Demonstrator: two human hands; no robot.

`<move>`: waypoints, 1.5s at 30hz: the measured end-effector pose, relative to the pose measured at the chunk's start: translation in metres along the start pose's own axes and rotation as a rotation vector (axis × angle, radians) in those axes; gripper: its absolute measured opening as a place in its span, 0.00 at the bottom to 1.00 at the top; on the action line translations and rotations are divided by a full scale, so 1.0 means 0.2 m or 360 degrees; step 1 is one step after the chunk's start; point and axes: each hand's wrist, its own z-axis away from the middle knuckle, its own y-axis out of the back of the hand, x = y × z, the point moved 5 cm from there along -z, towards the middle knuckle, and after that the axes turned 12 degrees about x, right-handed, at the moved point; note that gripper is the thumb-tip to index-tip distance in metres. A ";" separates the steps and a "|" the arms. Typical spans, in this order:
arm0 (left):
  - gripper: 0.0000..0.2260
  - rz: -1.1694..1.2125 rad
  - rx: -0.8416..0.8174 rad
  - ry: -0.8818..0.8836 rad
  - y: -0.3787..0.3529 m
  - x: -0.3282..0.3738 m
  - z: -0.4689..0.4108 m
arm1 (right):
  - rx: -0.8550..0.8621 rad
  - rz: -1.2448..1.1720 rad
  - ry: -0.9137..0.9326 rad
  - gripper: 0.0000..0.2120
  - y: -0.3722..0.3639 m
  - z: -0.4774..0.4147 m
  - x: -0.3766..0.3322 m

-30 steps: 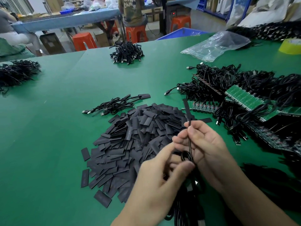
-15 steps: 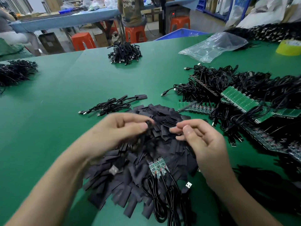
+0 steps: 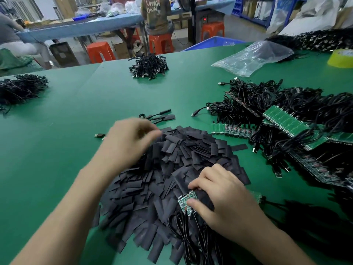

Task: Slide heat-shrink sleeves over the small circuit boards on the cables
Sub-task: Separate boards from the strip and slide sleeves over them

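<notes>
Since the sleeves (image 3: 181, 159) lie heaped on the table (image 3: 76, 115) within easy reach, the right hand (image 3: 221, 197) pinches a board (image 3: 185, 201) at the heap's near edge, ready for sleeving, I judge, while the left hand (image 3: 129, 142) hovers over the far edge, too blurred to tell what its fingers (image 3: 150, 131) grasp, if anything.

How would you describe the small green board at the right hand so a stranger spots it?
Find the pile of black sleeves on the green table. At its near edge the right hand pinches a small circuit board. Unlike the long board strips further right, it is short.
</notes>
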 end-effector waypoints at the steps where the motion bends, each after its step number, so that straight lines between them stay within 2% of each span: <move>1: 0.06 0.0150 -0.0047 -0.0033 -0.02 0.06 0.09 | -0.0027 0.0020 0.0012 0.14 -0.01 0.00 0.00; 4: 0.03 0.0404 -0.0108 -0.0083 -0.10 0.18 0.29 | -0.0043 -0.0078 -0.0067 0.10 -0.01 0.00 0.00; 8: 0.07 0.0674 -0.0094 0.0074 -0.14 0.23 0.44 | -0.0100 -0.0812 -0.0599 0.06 0.01 -0.02 0.07; 10: 0.07 0.0814 -0.0171 0.0189 -0.16 0.22 0.48 | -0.0118 -0.1198 -0.0819 0.06 0.01 -0.03 0.09; 13: 0.08 0.1193 -0.0374 0.0410 -0.19 0.20 0.54 | -0.0041 -0.1450 -0.0990 0.05 0.00 -0.03 0.11; 18: 0.08 0.1354 -0.0329 0.0554 -0.20 0.19 0.56 | -0.0124 -0.1399 -0.0960 0.10 -0.01 -0.02 0.10; 22: 0.07 0.1346 -0.0290 0.0597 -0.22 0.20 0.57 | -0.0128 -0.1386 -0.0946 0.02 -0.01 -0.02 0.10; 27: 0.04 0.1341 -0.0208 0.0662 -0.23 0.20 0.58 | -0.0061 -0.1492 -0.1086 0.06 -0.02 -0.02 0.11; 31: 0.08 0.1392 -0.0251 0.0639 -0.22 0.22 0.59 | -0.0067 -0.1513 -0.1050 0.04 -0.01 -0.01 0.10; 37: 0.07 0.1520 -0.0270 0.0722 -0.22 0.20 0.58 | -0.0070 -0.1632 -0.1016 0.04 -0.01 -0.02 0.07; 45: 0.08 0.1786 -0.0434 0.0823 -0.23 0.20 0.58 | -0.0334 -0.1949 -0.1236 0.04 -0.03 0.00 0.07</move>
